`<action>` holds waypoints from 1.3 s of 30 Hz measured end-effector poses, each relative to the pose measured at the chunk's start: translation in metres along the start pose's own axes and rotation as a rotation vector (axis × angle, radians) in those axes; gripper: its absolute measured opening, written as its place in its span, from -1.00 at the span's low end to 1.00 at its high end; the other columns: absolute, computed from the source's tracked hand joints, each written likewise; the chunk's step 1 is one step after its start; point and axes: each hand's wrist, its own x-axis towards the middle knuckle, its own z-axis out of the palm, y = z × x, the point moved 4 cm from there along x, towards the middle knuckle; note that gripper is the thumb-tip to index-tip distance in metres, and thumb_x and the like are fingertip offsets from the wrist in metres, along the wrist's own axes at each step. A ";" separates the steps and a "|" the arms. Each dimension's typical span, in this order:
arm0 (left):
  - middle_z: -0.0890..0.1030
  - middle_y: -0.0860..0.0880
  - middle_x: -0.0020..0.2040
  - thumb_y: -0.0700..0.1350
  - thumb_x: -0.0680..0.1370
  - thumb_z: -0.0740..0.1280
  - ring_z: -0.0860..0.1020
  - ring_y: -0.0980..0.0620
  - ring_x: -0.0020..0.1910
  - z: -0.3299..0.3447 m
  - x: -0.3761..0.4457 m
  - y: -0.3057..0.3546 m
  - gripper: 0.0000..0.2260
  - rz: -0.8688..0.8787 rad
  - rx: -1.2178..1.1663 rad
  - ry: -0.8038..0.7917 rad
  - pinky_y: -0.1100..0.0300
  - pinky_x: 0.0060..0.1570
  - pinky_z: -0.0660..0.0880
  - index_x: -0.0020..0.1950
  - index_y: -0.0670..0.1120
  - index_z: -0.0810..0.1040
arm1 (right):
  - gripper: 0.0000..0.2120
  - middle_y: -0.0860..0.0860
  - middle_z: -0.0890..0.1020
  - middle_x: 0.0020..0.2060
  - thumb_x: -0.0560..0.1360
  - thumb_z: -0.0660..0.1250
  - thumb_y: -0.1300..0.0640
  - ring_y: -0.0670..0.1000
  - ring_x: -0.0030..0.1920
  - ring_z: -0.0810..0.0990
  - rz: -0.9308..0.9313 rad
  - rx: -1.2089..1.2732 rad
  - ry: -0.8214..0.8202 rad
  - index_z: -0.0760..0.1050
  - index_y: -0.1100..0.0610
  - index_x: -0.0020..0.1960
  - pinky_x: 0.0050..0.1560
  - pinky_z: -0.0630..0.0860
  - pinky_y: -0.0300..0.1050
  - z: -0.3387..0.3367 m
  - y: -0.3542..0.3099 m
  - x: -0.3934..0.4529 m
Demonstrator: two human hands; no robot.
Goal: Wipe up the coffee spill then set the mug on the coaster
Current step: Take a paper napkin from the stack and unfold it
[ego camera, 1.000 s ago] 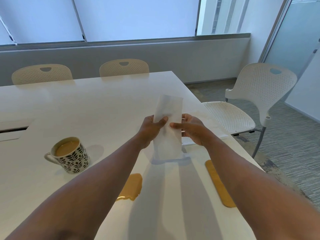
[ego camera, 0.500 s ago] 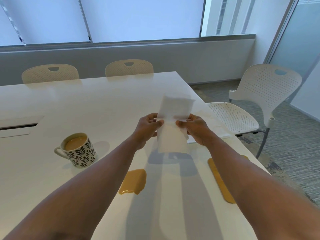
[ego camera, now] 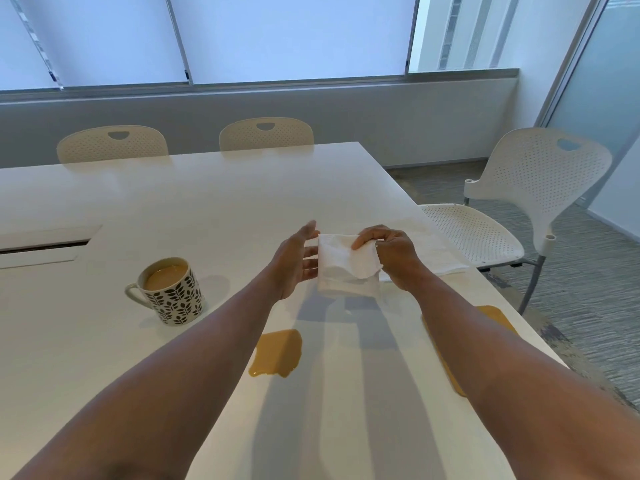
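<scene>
Right hand [ego camera: 391, 254] pinches the napkin [ego camera: 346, 265], left hand [ego camera: 294, 261] fingers wide; I'd worry one thin fold smears the spill [ego camera: 277, 353] toward the mug [ego camera: 169, 289].

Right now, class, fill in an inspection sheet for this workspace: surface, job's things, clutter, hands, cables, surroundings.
Surface: white table, a recessed slot at its left.
Job's things: coffee spill unwiped, near the front; patterned mug full of coffee, left of the spill, off the coaster; tan coaster partly hidden by the right forearm; folded paper towel held above the table.
Clutter: more paper towels lying by the right edge.
Hands: right hand pinches the towel; left hand, fingers straight, beside it.
Cables: nothing seen.
Surroundings: white perforated chairs, window blinds, carpet.
</scene>
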 end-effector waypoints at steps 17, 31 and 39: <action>0.68 -0.10 0.08 -0.24 0.46 0.52 0.68 -0.08 0.02 -0.024 -0.007 0.001 -0.59 0.186 -0.047 0.165 0.16 -0.21 0.63 0.27 -0.10 0.54 | -0.57 0.09 0.67 -0.01 0.53 0.28 -0.21 0.12 -0.02 0.65 0.289 0.280 -0.027 0.53 0.11 0.18 -0.04 0.59 0.05 0.032 0.011 0.001; 0.63 -0.12 0.18 -0.18 0.49 0.52 0.65 -0.07 0.11 -0.039 -0.018 -0.001 -0.49 0.179 -0.111 0.218 0.07 0.00 0.65 0.39 -0.16 0.44 | -0.67 0.12 0.70 -0.05 0.32 0.54 0.28 0.11 -0.08 0.70 0.258 0.334 -0.060 0.57 0.20 0.05 -0.15 0.64 -0.06 0.062 0.016 -0.008; 0.49 -0.13 0.40 0.00 0.51 0.49 0.49 -0.09 0.34 -0.060 -0.027 0.028 -0.45 0.253 0.070 0.391 -0.08 0.38 0.43 0.45 -0.10 0.44 | -0.78 0.07 0.65 -0.13 0.33 0.41 0.32 0.10 -0.08 0.63 0.255 0.296 0.081 0.56 0.10 -0.08 -0.08 0.63 0.00 0.071 0.019 0.000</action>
